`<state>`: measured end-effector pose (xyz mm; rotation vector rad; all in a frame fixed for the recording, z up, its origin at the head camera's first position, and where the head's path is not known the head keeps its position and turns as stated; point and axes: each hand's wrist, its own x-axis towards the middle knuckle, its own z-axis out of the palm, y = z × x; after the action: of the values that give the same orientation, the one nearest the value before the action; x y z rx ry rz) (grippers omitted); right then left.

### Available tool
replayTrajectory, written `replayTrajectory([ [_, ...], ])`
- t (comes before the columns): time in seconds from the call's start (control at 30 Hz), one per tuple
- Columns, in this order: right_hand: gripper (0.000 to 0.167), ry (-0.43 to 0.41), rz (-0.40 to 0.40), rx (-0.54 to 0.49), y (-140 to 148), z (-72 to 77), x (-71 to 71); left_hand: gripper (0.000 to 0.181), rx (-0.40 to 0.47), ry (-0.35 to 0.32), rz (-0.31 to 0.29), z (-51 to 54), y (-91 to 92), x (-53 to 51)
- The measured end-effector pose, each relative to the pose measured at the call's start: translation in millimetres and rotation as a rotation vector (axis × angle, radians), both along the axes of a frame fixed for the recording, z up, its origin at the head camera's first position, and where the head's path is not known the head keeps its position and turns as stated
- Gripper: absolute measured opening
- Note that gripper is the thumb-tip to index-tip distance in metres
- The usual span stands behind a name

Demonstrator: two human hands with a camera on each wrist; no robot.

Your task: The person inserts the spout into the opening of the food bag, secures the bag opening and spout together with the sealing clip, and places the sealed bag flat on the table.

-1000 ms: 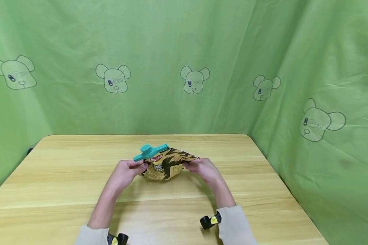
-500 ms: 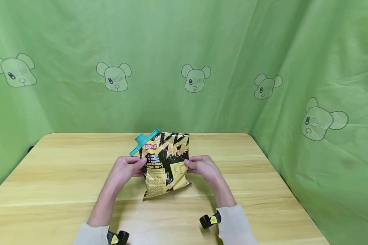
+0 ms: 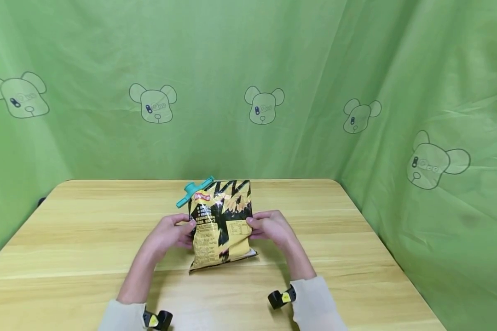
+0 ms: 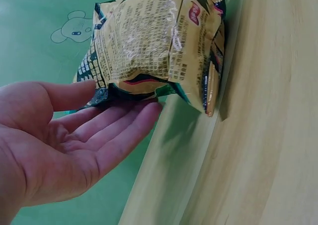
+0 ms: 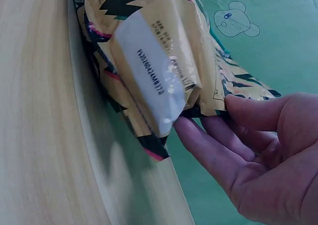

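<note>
A gold and black Lay's chip bag (image 3: 215,230) is held upright above the table, its printed panel facing me. A teal bag clip (image 3: 194,191) sits slanted across its upper left corner. My left hand (image 3: 171,233) pinches the bag's left edge, thumb in front and fingers behind. On the opposite edge my right hand (image 3: 273,227) does the same. In the left wrist view the thumb and fingers of the left hand (image 4: 84,140) meet the bag's side. The right wrist view shows the bag's bottom seam (image 5: 156,140) and a white patch with a printed code (image 5: 149,68).
The light wooden table (image 3: 87,248) spreads around the bag. Green curtains (image 3: 207,55) with printed bear heads hang behind it and along the sides. A small dark object (image 3: 40,201) shows at the table's left edge.
The bag has swung from tipped back, top foreshortened, to upright with its panel facing me. Over the last half second it has shifted slightly left. Both hands keep their hold.
</note>
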<state>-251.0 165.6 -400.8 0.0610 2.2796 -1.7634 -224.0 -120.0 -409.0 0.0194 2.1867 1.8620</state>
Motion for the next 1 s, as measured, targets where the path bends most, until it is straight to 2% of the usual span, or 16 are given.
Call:
replayTrajectory([
  [0.17,0.025,0.001,-0.004,-0.001,-1,-1.3,-0.3,0.056,-0.056,-0.007,-0.067,-2.9,-1.7,1.4],
  [0.23,0.024,0.002,-0.005,0.004,-1,-1.4,-0.3,0.059,-0.075,-0.012,-0.071,-3.5,-1.2,1.4],
  [0.43,0.022,-0.004,-0.003,0.015,-2,-1.3,-0.7,0.049,-0.068,-0.032,-0.047,-5.7,1.0,0.2],
  [0.73,0.020,-0.015,0.026,0.031,-3,-6.3,-2.5,0.053,-0.039,-0.051,-0.017,-6.4,4.7,-0.8],
  [1.0,0.020,-0.009,0.013,0.056,-2,-11.6,-3.5,0.054,-0.008,-0.046,-0.021,-8.2,5.0,-2.0],
])
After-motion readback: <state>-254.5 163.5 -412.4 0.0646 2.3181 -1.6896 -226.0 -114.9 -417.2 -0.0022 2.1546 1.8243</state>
